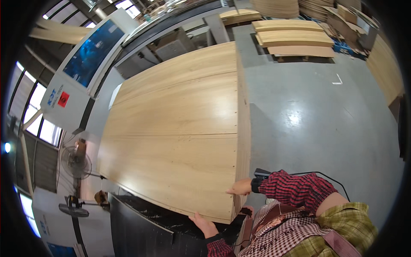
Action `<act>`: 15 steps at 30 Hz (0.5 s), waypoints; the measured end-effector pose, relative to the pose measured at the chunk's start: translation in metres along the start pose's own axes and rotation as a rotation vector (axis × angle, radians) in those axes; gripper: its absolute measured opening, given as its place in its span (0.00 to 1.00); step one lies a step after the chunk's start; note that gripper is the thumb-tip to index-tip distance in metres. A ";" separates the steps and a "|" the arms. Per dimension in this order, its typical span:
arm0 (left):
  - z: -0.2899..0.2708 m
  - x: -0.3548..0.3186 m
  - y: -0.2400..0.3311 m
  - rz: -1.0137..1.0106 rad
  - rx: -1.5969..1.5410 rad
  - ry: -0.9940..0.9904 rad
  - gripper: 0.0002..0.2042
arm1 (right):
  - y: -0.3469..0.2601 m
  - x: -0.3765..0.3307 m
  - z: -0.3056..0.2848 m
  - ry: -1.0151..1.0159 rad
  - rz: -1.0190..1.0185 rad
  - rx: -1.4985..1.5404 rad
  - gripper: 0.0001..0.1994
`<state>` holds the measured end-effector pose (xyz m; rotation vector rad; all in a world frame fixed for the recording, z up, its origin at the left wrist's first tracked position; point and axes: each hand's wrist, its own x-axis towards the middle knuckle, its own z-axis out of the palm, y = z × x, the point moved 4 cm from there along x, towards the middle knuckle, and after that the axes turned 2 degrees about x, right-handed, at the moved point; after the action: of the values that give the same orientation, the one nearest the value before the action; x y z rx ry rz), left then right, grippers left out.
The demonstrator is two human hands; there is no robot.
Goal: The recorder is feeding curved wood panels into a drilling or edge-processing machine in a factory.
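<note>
Before me lies a tall stack of light wood-grain boards, its top wooden panel (171, 154) marked by long grooves and small holes along the right edge. My left hand (204, 225) grips the near edge of this panel, thumb at the top and the other fingers hidden below. Close to the near right corner, my right hand (241, 187) holds the panel's side edge, with a fingertip resting on its upper face. A dark device with a cable (262, 173) shows beside my right wrist.
Black machine bed (141, 227) lies left of my left hand. A white machine with a blue window (94, 51) and a fan (76, 160) stand at the left. Grey floor (299, 98) stretches right, toward low stacks of boards (293, 34) at the back.
</note>
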<state>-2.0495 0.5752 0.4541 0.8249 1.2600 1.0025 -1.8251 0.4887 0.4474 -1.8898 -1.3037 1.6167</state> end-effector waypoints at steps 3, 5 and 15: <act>0.005 0.003 -0.004 -0.005 0.018 -0.035 0.25 | 0.011 0.009 0.002 -0.018 -0.017 0.001 0.33; 0.005 0.005 -0.007 -0.004 0.050 -0.028 0.23 | 0.015 0.009 0.000 -0.028 -0.037 -0.004 0.33; 0.041 -0.050 0.093 0.437 0.430 0.059 0.24 | -0.003 -0.047 -0.064 -0.164 -0.335 0.018 0.31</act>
<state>-2.0239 0.5636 0.5638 1.4588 1.4010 1.1174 -1.7651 0.4721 0.4966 -1.4558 -1.5679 1.6222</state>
